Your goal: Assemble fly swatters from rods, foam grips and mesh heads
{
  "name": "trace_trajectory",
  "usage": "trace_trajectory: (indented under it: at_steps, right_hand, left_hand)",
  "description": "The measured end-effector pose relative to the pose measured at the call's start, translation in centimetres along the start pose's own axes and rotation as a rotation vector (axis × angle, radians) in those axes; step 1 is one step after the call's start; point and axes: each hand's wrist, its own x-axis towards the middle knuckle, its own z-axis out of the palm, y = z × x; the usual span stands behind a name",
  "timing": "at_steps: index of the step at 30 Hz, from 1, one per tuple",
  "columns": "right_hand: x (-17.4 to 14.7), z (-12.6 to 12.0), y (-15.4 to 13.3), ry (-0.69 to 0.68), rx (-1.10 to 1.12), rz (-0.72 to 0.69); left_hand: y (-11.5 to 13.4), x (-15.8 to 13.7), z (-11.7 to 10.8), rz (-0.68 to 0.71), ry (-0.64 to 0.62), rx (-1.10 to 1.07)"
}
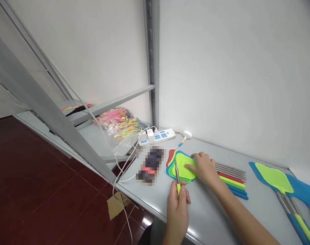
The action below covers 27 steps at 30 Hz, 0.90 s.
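My left hand (177, 207) is closed around the yellow-green grip of a metal fly swatter handle (177, 173), its silver rod pointing up and away. Beyond the rod lies a stack of perforated plastic fly swatter heads in red, yellow, blue and green. My right hand (204, 166) reaches over the stack, its thumb and forefinger on the right side of the top yellow-green fly swatter head (182, 163). The undersides of its fingers are hidden. Right of that hand, several fly swatter handles (232, 177) with silver rods and red, green and blue grips lie in a row.
Assembled fly swatters (274, 178) lie at the right. A blurred phone-like object (151, 165) is left of the stack. Behind are a power strip (157, 136) with cables and a white round device (187, 134). A metal shelf post (151, 64) rises by the wall; bagged colourful cords (119, 122) lie left.
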Motion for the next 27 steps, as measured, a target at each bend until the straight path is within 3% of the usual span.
trace_trajectory:
  at_steps: [7, 14, 16, 20, 23, 27]
  right_hand:
    - [0.4, -0.9, 0.7, -0.034, 0.124, 0.065]
    - [-1.3, -4.8, 2.2, -0.042, 0.374, 0.134]
    - [-2.8, -6.1, 2.8, 0.01, 0.572, 0.186]
    - [-6.5, -7.7, 3.4, 0.264, 1.127, 0.405]
    - [-9.1, -8.0, 3.3, 0.379, 1.287, 0.414]
    - [-11.8, -8.1, 3.3, 0.393, 1.367, 0.34]
  left_hand:
    - [0.0, -0.1, -0.1, -0.037, -0.007, 0.039]
    - [0.1, 0.0, 0.0, -0.012, -0.003, 0.11]
    - [0.3, 0.0, 0.0, -0.019, -0.011, 0.148]
    - [0.9, -0.3, 0.2, -0.013, -0.108, 0.295]
    - [1.6, -0.9, 1.0, 0.045, -0.241, 0.424]
    - [2.3, -1.8, 2.8, 0.127, -0.327, 0.455]
